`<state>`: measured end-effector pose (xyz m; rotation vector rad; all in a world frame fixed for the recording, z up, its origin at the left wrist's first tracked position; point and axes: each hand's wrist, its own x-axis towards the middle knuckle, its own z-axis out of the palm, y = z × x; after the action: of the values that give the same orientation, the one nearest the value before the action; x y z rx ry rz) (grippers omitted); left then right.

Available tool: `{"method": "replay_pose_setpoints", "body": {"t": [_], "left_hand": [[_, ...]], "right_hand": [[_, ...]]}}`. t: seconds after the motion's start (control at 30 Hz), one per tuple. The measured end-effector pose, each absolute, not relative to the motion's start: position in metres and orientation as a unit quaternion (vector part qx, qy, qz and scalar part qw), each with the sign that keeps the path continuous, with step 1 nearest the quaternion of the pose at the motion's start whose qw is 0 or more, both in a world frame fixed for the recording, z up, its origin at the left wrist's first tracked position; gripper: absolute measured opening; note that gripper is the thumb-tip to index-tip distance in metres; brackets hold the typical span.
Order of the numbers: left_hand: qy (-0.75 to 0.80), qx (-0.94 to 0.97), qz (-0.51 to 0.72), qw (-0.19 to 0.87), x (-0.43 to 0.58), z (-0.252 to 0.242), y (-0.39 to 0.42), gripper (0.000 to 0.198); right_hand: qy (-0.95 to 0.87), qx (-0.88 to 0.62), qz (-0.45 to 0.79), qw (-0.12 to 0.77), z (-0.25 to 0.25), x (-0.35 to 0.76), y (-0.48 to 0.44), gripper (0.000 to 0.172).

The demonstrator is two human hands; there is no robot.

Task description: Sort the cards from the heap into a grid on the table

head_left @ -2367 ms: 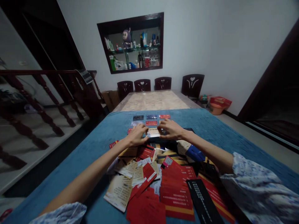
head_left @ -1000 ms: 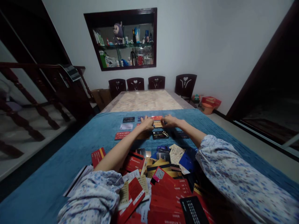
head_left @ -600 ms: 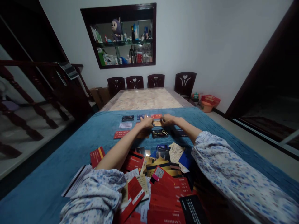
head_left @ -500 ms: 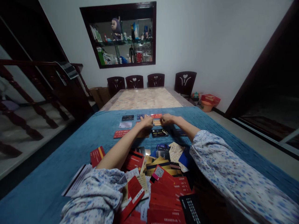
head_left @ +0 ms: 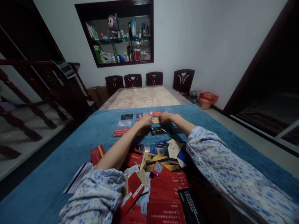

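Note:
A tan-gold card (head_left: pixel 155 120) lies flat in the back rows of cards, between my two hands. My left hand (head_left: pixel 145 120) has its curled fingers at the card's left edge. My right hand (head_left: pixel 164 117) is closed at the right edge. Both sets of fingertips are partly hidden. Just behind is a red card (head_left: pixel 155 114), and in front lies a black VIP card (head_left: pixel 158 130). A blue card (head_left: pixel 140 115) shows beyond my left hand. Further left are a black card (head_left: pixel 126 116), a white card (head_left: pixel 124 123) and a red card (head_left: pixel 120 132). A dark card (head_left: pixel 177 130) lies under my right forearm.
A loose heap of red cards (head_left: pixel 167 193), gold cards (head_left: pixel 157 162) and others spreads between my forearms on the blue cloth (head_left: pixel 77 149). A black card (head_left: pixel 190 205) lies at its right. Several chairs (head_left: pixel 184 80) stand at the far table end.
The view has shifted slightly. Both hands stay at the tan-gold card's edges, and my left hand's fingers are a little more curled. The laid-out cards keep their places.

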<state>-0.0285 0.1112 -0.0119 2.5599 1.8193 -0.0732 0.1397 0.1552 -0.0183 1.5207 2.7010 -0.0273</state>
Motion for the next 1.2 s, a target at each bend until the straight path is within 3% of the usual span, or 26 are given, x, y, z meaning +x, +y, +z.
{"method": "replay_pose_setpoints", "body": {"t": [0.3, 0.5, 0.83, 1.2], "left_hand": [[0.567, 0.823, 0.020, -0.028, -0.031, 0.001, 0.084, 0.038], [0.539, 0.840, 0.051, -0.033, -0.030, 0.002, 0.063, 0.042], [0.521, 0.850, 0.065, -0.035, -0.024, 0.007, 0.031, 0.037], [0.495, 0.865, 0.083, 0.005, -0.016, 0.005, -0.006, 0.032]], "right_hand": [[0.850, 0.525, 0.021, 0.038, 0.000, 0.151, 0.128, 0.050], [0.861, 0.507, 0.042, 0.001, 0.009, 0.165, 0.113, 0.046], [0.877, 0.475, 0.058, -0.035, 0.017, 0.188, 0.073, 0.021], [0.884, 0.463, 0.038, -0.055, 0.023, 0.200, 0.017, 0.022]]}}
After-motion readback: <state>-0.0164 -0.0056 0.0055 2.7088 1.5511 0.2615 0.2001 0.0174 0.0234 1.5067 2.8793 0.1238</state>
